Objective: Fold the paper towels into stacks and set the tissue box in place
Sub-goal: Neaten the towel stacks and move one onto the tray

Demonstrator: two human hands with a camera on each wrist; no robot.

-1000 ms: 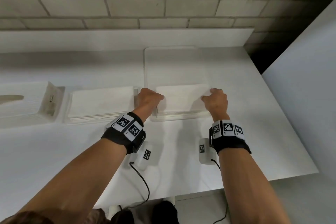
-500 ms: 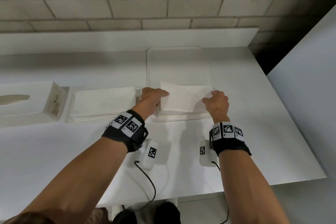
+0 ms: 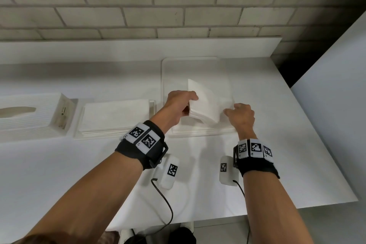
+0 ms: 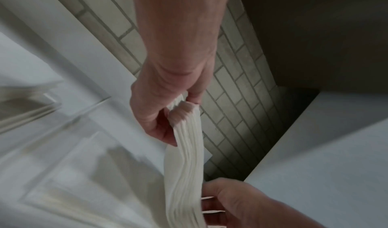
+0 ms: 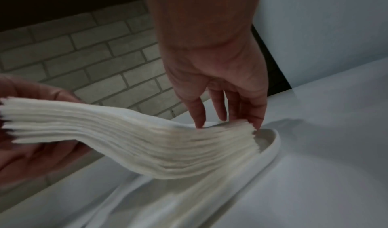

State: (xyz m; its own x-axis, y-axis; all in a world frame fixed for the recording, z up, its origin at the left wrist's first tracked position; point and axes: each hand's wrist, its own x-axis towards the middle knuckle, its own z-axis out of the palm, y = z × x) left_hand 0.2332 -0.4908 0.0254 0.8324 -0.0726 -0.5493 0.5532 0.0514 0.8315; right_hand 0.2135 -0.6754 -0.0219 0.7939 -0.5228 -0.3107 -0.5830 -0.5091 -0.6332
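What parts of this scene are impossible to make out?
- Tissue box: cut off by the head view's left edge.
- Left hand: fingertips hidden behind the towel stack.
- Tray in the right wrist view: mostly covered by towels.
- Left wrist view: the table is motion-blurred.

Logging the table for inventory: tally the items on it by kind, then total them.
Paper towel stacks: 2
Tissue boxes: 1
Trays: 2
Total: 5
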